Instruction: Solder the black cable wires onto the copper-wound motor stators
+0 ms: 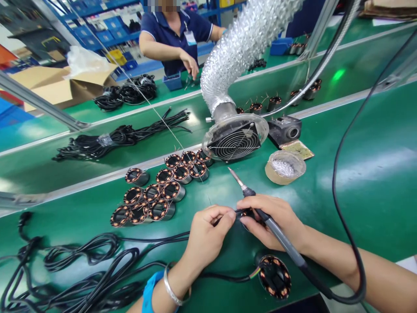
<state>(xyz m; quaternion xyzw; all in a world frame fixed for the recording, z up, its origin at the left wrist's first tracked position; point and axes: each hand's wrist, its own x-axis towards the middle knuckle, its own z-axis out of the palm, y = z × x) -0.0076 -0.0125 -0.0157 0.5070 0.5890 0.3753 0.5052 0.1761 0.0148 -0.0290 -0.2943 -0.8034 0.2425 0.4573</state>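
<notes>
Green bench (329, 187); hood (235, 141) seemingly hides some coils (203, 155).

The stator (246, 214) between your hands is mostly covered by the fingers of your right hand (276, 219). The thin thing pinched in your left hand (210, 232) is too small to make out. Your forearms, the duct (224, 65) and the black object (298, 305) at the bottom run out of view. The co-worker's (176, 37) head is blurred and cut by the top edge; the tool (190, 81) under their hand is unclear.
</notes>
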